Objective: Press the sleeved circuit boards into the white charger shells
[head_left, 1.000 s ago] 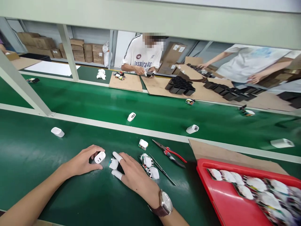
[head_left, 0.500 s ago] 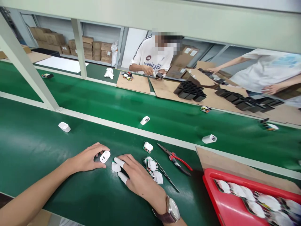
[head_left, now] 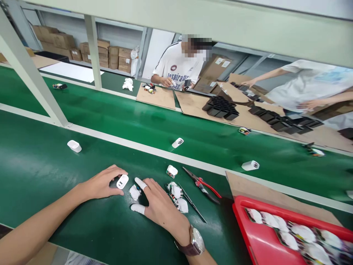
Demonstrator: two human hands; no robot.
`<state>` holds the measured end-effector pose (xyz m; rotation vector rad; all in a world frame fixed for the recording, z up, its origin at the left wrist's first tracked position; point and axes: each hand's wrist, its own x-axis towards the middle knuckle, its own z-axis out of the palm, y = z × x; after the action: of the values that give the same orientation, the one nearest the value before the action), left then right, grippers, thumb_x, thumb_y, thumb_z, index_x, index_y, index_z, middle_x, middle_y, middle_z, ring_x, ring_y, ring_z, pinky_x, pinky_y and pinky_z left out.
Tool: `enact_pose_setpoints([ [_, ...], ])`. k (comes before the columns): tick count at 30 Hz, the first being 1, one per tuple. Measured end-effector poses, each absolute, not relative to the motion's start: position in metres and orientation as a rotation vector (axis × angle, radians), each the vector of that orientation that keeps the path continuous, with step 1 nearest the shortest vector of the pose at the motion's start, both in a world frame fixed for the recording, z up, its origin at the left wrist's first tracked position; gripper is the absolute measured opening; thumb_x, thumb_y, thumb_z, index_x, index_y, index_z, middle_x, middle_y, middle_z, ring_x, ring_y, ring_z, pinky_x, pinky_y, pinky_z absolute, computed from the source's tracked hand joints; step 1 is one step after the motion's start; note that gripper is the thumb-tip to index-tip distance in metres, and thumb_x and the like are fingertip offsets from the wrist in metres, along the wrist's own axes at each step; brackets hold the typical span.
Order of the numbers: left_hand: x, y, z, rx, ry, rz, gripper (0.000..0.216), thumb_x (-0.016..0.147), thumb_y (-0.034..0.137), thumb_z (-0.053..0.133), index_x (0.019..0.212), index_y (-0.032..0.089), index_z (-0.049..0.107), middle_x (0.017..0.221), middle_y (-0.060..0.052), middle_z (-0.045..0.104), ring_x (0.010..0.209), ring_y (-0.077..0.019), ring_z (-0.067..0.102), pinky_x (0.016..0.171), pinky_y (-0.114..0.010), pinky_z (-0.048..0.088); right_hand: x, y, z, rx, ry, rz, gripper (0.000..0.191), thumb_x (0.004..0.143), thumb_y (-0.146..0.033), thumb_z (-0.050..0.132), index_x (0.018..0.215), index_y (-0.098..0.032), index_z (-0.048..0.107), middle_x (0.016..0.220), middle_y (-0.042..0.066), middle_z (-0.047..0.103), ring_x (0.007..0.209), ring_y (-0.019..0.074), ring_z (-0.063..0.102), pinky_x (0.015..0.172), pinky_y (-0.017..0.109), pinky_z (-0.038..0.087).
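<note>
My left hand (head_left: 100,184) rests on the green mat, its fingers curled round a small white charger shell (head_left: 122,181). My right hand (head_left: 157,204), with white finger cots and a wristwatch, lies beside it; thumb and forefinger pinch a small white part with a circuit board (head_left: 135,192). A few more white parts with boards (head_left: 177,195) lie just right of that hand, and a single one (head_left: 171,171) sits a little farther back.
Red-handled pliers (head_left: 202,184) and thin tweezers (head_left: 193,204) lie right of the parts. A red tray (head_left: 256,243) of boards sits at the lower right on cardboard. White shells (head_left: 74,146) ride the belts. Two people work across the line near black trays (head_left: 220,106).
My right thumb has spread away from the forefinger, showing the small white part between them. The chargers on the far belt have drifted right. My left hand has stayed put.
</note>
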<state>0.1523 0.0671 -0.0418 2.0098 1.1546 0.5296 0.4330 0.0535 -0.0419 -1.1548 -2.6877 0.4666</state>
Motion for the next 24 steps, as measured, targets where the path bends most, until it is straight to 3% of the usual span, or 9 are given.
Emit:
enact_pose_setpoints([
  [4,0.152,0.067,-0.043,2.03,1.149,0.515,0.049,0.088,0.034,0.083,0.132,0.027,0.063,0.122,-0.006,0.068,0.103,-0.0244,0.065,0.09,-0.035,0.056,0.433,0.053,-0.044,-1.154,-2.674,0.473,0.033,0.099,-0.026,0.068,0.129,-0.017,0.06,0.12,0.015,0.065,0.114,0.0349,0.064,0.104,0.061,0.056],
  [7,0.153,0.067,-0.045,2.043,1.151,0.52,0.05,0.088,0.032,0.084,0.133,0.028,0.062,0.123,-0.005,0.068,0.104,-0.024,0.065,0.09,-0.034,0.056,0.44,0.053,-0.041,-1.012,-2.658,0.529,0.052,0.096,-0.007,0.055,0.147,-0.016,0.049,0.148,0.018,0.055,0.136,0.0343,0.055,0.115,0.058,0.051],
  [9,0.153,0.068,-0.046,2.058,1.148,0.534,0.052,0.087,0.03,0.085,0.134,0.028,0.062,0.123,-0.005,0.068,0.105,-0.0241,0.064,0.09,-0.035,0.056,0.444,0.053,-0.038,-0.99,-2.625,0.535,0.059,0.094,-0.006,0.054,0.152,-0.015,0.044,0.161,0.019,0.043,0.147,0.0353,0.045,0.119,0.058,0.048],
  [12,0.153,0.068,-0.048,2.079,1.133,0.549,0.053,0.087,0.029,0.085,0.134,0.028,0.061,0.123,-0.005,0.068,0.108,-0.0247,0.064,0.092,-0.035,0.056,0.447,0.053,-0.035,-1.008,-2.6,0.553,0.055,0.093,-0.01,0.06,0.147,-0.015,0.05,0.16,0.019,0.044,0.145,0.0367,0.045,0.116,0.06,0.05],
  [16,0.153,0.068,-0.047,2.088,1.121,0.563,0.051,0.088,0.031,0.084,0.133,0.027,0.061,0.122,-0.006,0.069,0.112,-0.0258,0.063,0.095,-0.037,0.056,0.439,0.055,-0.037,-0.869,-2.678,0.631,0.055,0.085,0.003,0.057,0.135,-0.02,0.06,0.149,0.012,0.056,0.134,0.0315,0.053,0.109,0.052,0.055],
  [20,0.154,0.068,-0.047,2.091,1.137,0.567,0.05,0.088,0.034,0.084,0.133,0.026,0.062,0.12,-0.006,0.069,0.11,-0.0257,0.065,0.095,-0.037,0.057,0.436,0.054,-0.039,-1.013,-2.667,0.573,0.036,0.093,-0.016,0.07,0.128,-0.018,0.062,0.122,0.013,0.065,0.108,0.0314,0.061,0.097,0.056,0.06],
  [24,0.152,0.068,-0.049,2.104,1.12,0.591,0.052,0.088,0.033,0.084,0.134,0.027,0.063,0.121,-0.006,0.07,0.109,-0.0256,0.066,0.094,-0.037,0.058,0.439,0.053,-0.035,-0.962,-2.659,0.622,0.053,0.09,-0.017,0.075,0.138,-0.019,0.054,0.142,0.014,0.056,0.124,0.0329,0.056,0.108,0.056,0.055],
])
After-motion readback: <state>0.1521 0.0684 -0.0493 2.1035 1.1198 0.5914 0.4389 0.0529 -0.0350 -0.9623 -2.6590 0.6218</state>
